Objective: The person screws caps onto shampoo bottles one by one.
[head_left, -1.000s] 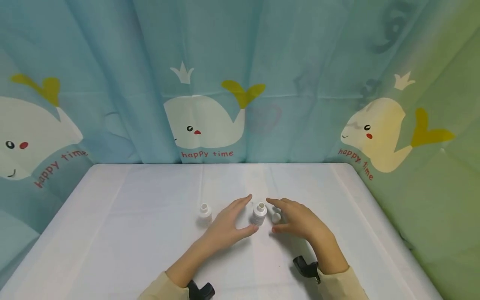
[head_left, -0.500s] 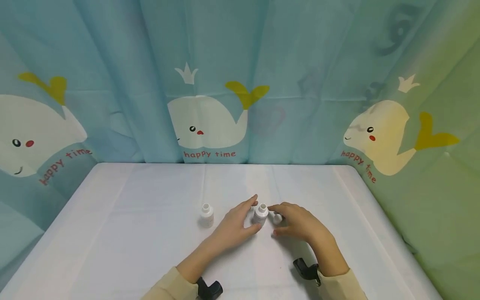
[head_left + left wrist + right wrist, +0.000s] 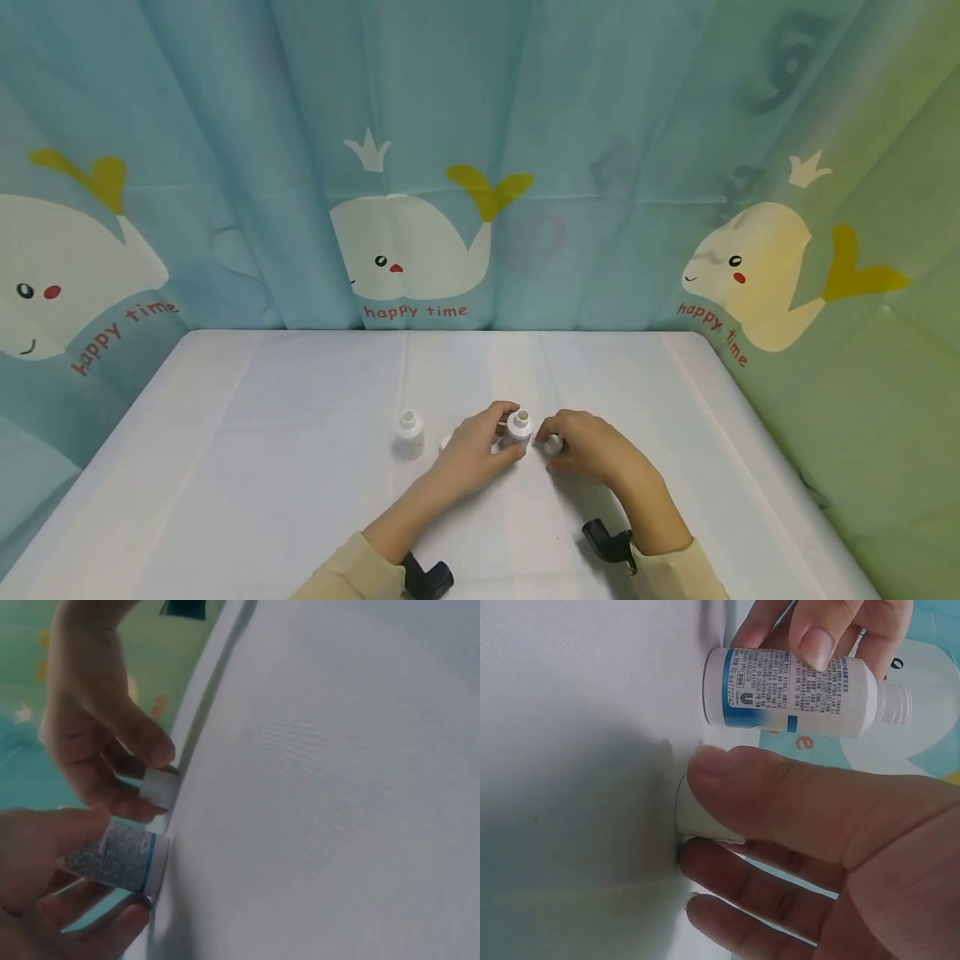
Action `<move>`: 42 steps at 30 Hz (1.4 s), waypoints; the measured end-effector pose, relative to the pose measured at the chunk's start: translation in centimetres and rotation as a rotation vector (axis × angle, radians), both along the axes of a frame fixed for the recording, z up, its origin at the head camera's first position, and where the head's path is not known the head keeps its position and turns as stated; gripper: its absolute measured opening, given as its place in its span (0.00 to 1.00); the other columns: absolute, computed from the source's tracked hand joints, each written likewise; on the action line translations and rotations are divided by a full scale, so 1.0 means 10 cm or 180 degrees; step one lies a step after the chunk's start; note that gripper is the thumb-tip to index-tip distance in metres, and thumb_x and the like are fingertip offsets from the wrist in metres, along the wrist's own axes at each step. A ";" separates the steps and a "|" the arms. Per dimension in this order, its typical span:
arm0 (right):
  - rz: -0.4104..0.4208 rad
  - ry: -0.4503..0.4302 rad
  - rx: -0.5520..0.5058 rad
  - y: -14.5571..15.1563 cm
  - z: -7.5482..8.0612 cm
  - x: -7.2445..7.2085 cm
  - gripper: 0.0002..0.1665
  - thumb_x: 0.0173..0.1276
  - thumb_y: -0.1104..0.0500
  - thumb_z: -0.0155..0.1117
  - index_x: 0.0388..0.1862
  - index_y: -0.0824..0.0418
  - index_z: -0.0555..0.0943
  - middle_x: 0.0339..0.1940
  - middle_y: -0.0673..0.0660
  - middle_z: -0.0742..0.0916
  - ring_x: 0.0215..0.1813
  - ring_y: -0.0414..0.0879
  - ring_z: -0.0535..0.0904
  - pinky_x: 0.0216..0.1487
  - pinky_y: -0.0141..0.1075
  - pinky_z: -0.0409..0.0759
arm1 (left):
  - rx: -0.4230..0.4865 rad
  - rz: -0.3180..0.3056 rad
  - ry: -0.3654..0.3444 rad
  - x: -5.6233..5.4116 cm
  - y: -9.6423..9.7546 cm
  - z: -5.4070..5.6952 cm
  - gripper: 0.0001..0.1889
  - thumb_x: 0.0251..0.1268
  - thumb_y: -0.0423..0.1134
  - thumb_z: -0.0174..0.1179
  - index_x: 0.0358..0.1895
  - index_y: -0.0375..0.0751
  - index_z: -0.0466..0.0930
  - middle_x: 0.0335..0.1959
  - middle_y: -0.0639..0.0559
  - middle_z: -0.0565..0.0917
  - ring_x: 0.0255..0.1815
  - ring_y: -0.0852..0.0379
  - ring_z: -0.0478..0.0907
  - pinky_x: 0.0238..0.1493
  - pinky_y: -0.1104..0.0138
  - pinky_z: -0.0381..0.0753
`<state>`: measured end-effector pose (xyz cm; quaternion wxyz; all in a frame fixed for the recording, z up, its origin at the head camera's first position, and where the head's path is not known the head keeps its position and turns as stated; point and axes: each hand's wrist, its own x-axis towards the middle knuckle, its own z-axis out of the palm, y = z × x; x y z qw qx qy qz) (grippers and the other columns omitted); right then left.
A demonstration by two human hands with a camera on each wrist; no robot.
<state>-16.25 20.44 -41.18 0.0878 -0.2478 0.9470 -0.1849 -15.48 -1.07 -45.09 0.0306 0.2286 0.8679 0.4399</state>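
Note:
Near the middle of the table stands a small white bottle (image 3: 519, 430) with an uncapped, threaded neck. In the right wrist view the bottle (image 3: 799, 690) shows a printed label with a blue band, and its base is on the table. My left hand (image 3: 471, 450) grips the bottle from the left, thumb on the near side and fingers behind. Just right of it, my right hand (image 3: 596, 447) holds a white cap (image 3: 553, 445) between thumb and fingers. That cap (image 3: 159, 787) sits at the tabletop in the left wrist view, apart from the bottle.
A second open white bottle (image 3: 409, 435) stands left of my left hand. A small white object (image 3: 445, 442) beside that hand is mostly hidden behind it. The white-covered table (image 3: 262, 467) meets a whale-print curtain (image 3: 615, 275) at its back edge.
My left hand has moved slightly right, and its fingers have closed round the bottle. My right hand's fingers have curled in and taken hold of the cap.

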 end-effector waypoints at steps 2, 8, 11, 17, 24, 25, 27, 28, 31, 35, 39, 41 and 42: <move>0.0021 0.0013 -0.0009 0.00 0.00 0.00 0.15 0.51 0.67 0.77 0.37 0.53 0.85 0.38 0.46 0.85 0.39 0.41 0.77 0.41 0.39 0.77 | -0.0012 0.0015 0.0032 0.00 0.01 -0.01 0.27 0.66 0.43 0.66 0.66 0.44 0.69 0.57 0.47 0.83 0.54 0.50 0.82 0.55 0.56 0.80; 0.0018 0.0097 -0.0042 0.00 0.01 -0.01 0.16 0.51 0.70 0.72 0.35 0.52 0.84 0.34 0.45 0.84 0.33 0.40 0.73 0.35 0.34 0.74 | -0.0060 0.0096 0.0212 -0.01 0.05 -0.02 0.23 0.64 0.41 0.67 0.60 0.43 0.73 0.50 0.48 0.85 0.45 0.55 0.81 0.46 0.62 0.78; 0.0002 0.0182 -0.0098 0.01 0.03 0.00 0.16 0.52 0.70 0.72 0.36 0.53 0.84 0.34 0.45 0.84 0.33 0.40 0.74 0.35 0.34 0.75 | -0.0076 0.0135 0.0248 -0.01 0.05 -0.01 0.23 0.63 0.41 0.68 0.59 0.43 0.74 0.47 0.50 0.85 0.41 0.57 0.78 0.43 0.64 0.76; 0.0069 0.0362 -0.0173 0.01 0.07 0.00 0.14 0.55 0.69 0.74 0.38 0.55 0.83 0.36 0.46 0.85 0.34 0.41 0.78 0.36 0.34 0.77 | -0.0036 0.0198 0.0284 0.02 0.03 0.01 0.22 0.62 0.43 0.69 0.57 0.45 0.74 0.50 0.51 0.85 0.48 0.54 0.81 0.49 0.58 0.79; 0.0093 0.0430 -0.0241 0.01 0.11 0.01 0.14 0.56 0.69 0.73 0.38 0.54 0.84 0.37 0.46 0.86 0.34 0.38 0.77 0.37 0.33 0.78 | 0.0045 0.0257 0.0368 0.09 -0.02 0.06 0.22 0.61 0.44 0.70 0.57 0.48 0.75 0.54 0.52 0.84 0.57 0.54 0.80 0.57 0.54 0.78; 0.0106 0.0432 -0.0259 0.01 0.12 0.02 0.14 0.57 0.69 0.72 0.39 0.54 0.84 0.38 0.46 0.86 0.34 0.39 0.78 0.37 0.33 0.78 | 0.0060 0.0267 0.0389 0.10 -0.03 0.08 0.22 0.61 0.44 0.70 0.57 0.48 0.75 0.54 0.52 0.84 0.57 0.54 0.80 0.57 0.54 0.78; 0.0143 0.0452 -0.0304 0.02 0.14 0.03 0.13 0.57 0.68 0.72 0.40 0.55 0.84 0.39 0.47 0.86 0.35 0.39 0.78 0.37 0.33 0.79 | 0.0086 0.0290 0.0423 0.12 -0.06 0.11 0.22 0.61 0.44 0.70 0.57 0.48 0.75 0.54 0.53 0.84 0.56 0.55 0.80 0.57 0.54 0.78; 0.0159 0.0467 -0.0337 0.02 0.15 0.04 0.13 0.58 0.68 0.72 0.40 0.55 0.84 0.40 0.47 0.87 0.36 0.39 0.79 0.37 0.33 0.79 | 0.0104 0.0295 0.0425 0.12 -0.08 0.13 0.22 0.61 0.44 0.70 0.57 0.48 0.75 0.53 0.54 0.84 0.56 0.56 0.80 0.57 0.55 0.78; 0.0206 0.0552 -0.0435 0.02 0.19 0.06 0.13 0.58 0.68 0.71 0.42 0.55 0.84 0.41 0.46 0.86 0.37 0.40 0.79 0.38 0.33 0.80 | 0.0151 0.0312 0.0406 0.14 -0.15 0.18 0.21 0.62 0.44 0.70 0.56 0.47 0.76 0.53 0.54 0.84 0.56 0.56 0.80 0.58 0.56 0.79; 0.0268 0.0656 -0.0581 0.01 0.22 0.08 0.13 0.59 0.67 0.70 0.43 0.55 0.84 0.42 0.44 0.85 0.38 0.39 0.80 0.38 0.34 0.82 | 0.0243 0.0296 0.0396 0.16 -0.22 0.24 0.21 0.62 0.43 0.70 0.56 0.46 0.76 0.53 0.55 0.83 0.56 0.57 0.80 0.58 0.57 0.79; 0.0322 0.0710 -0.0769 -0.01 0.24 0.10 0.14 0.60 0.66 0.71 0.44 0.54 0.84 0.42 0.44 0.85 0.38 0.38 0.80 0.38 0.36 0.83 | 0.0455 0.0282 0.0374 0.16 -0.28 0.29 0.21 0.61 0.41 0.70 0.56 0.45 0.76 0.52 0.55 0.83 0.55 0.57 0.80 0.58 0.57 0.80; 0.0332 0.0729 -0.0882 -0.02 0.26 0.11 0.15 0.61 0.66 0.71 0.45 0.52 0.83 0.42 0.44 0.85 0.38 0.37 0.79 0.37 0.36 0.83 | 0.0562 0.0295 0.0357 0.16 -0.31 0.31 0.21 0.60 0.40 0.71 0.56 0.45 0.76 0.52 0.55 0.83 0.55 0.56 0.81 0.58 0.58 0.81; 0.0330 0.0739 -0.0940 -0.03 0.27 0.11 0.15 0.61 0.66 0.71 0.45 0.52 0.83 0.43 0.44 0.85 0.38 0.37 0.79 0.37 0.35 0.83 | 0.0604 0.0293 0.0366 0.16 -0.33 0.31 0.21 0.60 0.39 0.71 0.55 0.45 0.76 0.51 0.55 0.82 0.55 0.56 0.81 0.57 0.58 0.81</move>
